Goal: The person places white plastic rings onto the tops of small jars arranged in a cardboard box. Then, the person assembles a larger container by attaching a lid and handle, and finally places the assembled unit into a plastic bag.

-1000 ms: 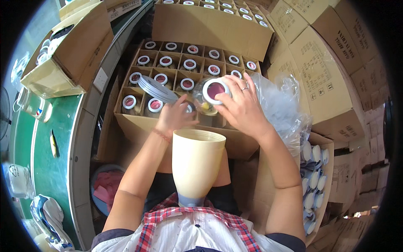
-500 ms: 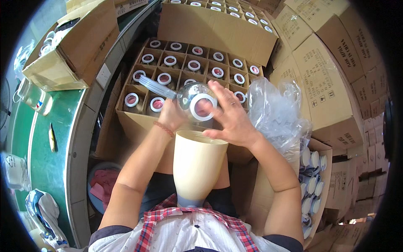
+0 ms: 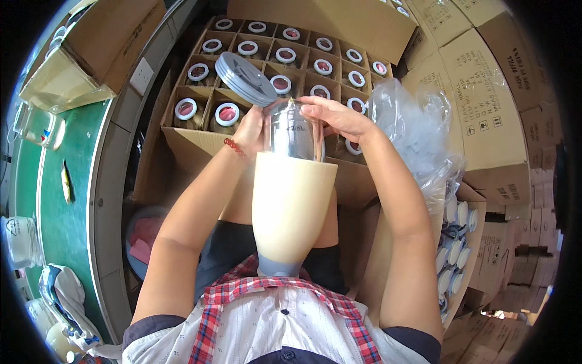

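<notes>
A cream tapered flask body (image 3: 294, 200) with a grey end stands upright between my legs, its wide mouth facing up. The silvered glass flask liner (image 3: 295, 134) stands in that mouth, its small pointed tip upward and its lower part hidden inside. My left hand (image 3: 250, 130) is closed round a grey threaded cap (image 3: 245, 79), which tilts up from the fingers, and rests against the liner's left side. My right hand (image 3: 341, 117) curls over the liner's upper right side, with some fingertips hidden behind the glass.
Ahead, a divided carton (image 3: 200, 136) holds several liners with white rings. Clear plastic bags (image 3: 406, 133) lie right of it. An open box of white-lidded parts (image 3: 451, 249) stands at the right, near stacked cartons (image 3: 485, 115). A green worktable (image 3: 66, 233) runs along the left.
The liner has turned from ring end showing to tip up and now sits in the cream body's mouth. My right hand has closed on it; the grey cap has tilted to show its face.
</notes>
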`<state>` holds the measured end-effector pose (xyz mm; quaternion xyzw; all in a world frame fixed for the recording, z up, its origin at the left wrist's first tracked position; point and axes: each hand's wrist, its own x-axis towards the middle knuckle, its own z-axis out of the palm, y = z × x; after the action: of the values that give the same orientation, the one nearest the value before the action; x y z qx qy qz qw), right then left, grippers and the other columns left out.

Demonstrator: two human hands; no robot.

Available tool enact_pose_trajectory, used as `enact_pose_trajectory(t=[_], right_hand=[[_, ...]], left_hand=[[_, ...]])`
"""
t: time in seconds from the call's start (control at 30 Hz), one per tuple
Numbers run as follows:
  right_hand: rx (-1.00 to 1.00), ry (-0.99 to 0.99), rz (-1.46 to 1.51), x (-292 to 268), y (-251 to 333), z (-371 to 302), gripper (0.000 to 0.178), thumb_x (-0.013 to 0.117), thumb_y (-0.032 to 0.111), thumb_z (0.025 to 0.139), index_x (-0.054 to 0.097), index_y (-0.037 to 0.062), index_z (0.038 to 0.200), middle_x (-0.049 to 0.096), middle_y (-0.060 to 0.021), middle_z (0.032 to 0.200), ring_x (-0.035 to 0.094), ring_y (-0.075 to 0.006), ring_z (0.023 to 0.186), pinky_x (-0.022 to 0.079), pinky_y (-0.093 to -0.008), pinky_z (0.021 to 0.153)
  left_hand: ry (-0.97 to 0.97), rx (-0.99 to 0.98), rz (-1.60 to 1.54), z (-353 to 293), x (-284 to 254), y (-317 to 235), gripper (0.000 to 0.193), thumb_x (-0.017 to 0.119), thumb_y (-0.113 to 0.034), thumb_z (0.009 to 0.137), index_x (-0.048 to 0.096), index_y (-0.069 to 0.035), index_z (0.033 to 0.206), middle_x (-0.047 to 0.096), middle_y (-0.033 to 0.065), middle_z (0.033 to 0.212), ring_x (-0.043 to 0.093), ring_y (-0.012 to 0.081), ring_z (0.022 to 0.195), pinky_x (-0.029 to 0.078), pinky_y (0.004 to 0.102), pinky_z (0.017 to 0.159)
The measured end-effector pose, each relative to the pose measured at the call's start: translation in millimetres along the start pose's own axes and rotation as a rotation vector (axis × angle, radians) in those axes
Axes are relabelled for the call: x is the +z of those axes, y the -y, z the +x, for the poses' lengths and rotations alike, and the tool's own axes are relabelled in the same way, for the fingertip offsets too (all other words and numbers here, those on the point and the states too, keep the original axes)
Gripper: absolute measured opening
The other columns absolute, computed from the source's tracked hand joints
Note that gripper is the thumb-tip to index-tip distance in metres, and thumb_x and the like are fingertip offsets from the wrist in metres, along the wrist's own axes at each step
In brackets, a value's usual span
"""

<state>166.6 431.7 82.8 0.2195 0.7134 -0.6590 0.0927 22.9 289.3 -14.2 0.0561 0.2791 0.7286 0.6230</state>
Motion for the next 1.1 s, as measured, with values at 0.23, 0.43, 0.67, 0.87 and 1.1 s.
enact_pose_trajectory(t=[0.23, 0.43, 0.67, 0.87, 1.1], right_hand=[[0.025, 0.150, -0.087, 4, -10, -9, 0.069, 0.070, 0.044, 0.082, 0.046, 0.0032, 0.133, 0.057, -0.0009, 0.099, 0.055, -0.0094, 0.086, 0.045, -0.0247, 0.073], [-0.228, 0.232, -0.620, 18, -3, -30, 0.055, 0.073, 0.040, 0.078, 0.055, 0.0048, 0.117, 0.057, -0.0086, 0.096, 0.057, -0.0204, 0.091, 0.046, -0.0325, 0.084], [-0.007, 0.511, -0.780, 30, 38, -24, 0.042, 0.062, 0.045, 0.080, 0.067, 0.0046, 0.092, 0.067, -0.0142, 0.085, 0.065, -0.0325, 0.081, 0.050, -0.0383, 0.078], [0.202, 0.441, -1.260, 48, 53, -10, 0.065, 0.047, 0.062, 0.081, 0.069, 0.0027, 0.093, 0.067, -0.0179, 0.077, 0.066, -0.0340, 0.076, 0.051, -0.0413, 0.071], [-0.106, 0.428, -0.686, 20, 30, -21, 0.051, 0.063, 0.053, 0.077, 0.065, 0.0049, 0.093, 0.068, -0.0134, 0.085, 0.066, -0.0322, 0.083, 0.051, -0.0406, 0.074]], left_hand=[[-0.109, 0.089, 0.051, -17, -10, 4, 0.061, 0.025, -0.047, 0.099, 0.040, -0.003, 0.138, 0.047, 0.0132, 0.136, 0.050, 0.0270, 0.118, 0.039, 0.0402, 0.103], [-0.259, 0.288, 0.081, -54, -25, -5, 0.051, 0.038, -0.039, 0.098, 0.043, -0.002, 0.132, 0.048, 0.0184, 0.133, 0.054, 0.0324, 0.117, 0.050, 0.0431, 0.090], [-0.379, 0.416, -0.034, -84, -37, -20, 0.030, 0.039, -0.016, 0.094, 0.049, 0.002, 0.116, 0.059, 0.0147, 0.113, 0.063, 0.0257, 0.098, 0.060, 0.0367, 0.074], [-0.354, 0.542, 0.172, -86, -17, -19, 0.034, 0.042, -0.007, 0.091, 0.045, -0.003, 0.124, 0.059, 0.0132, 0.117, 0.062, 0.0265, 0.105, 0.058, 0.0433, 0.082], [-0.223, 0.563, 0.337, -80, 1, -14, 0.043, 0.043, -0.004, 0.091, 0.039, -0.006, 0.133, 0.055, 0.0142, 0.124, 0.059, 0.0294, 0.110, 0.053, 0.0480, 0.090]])
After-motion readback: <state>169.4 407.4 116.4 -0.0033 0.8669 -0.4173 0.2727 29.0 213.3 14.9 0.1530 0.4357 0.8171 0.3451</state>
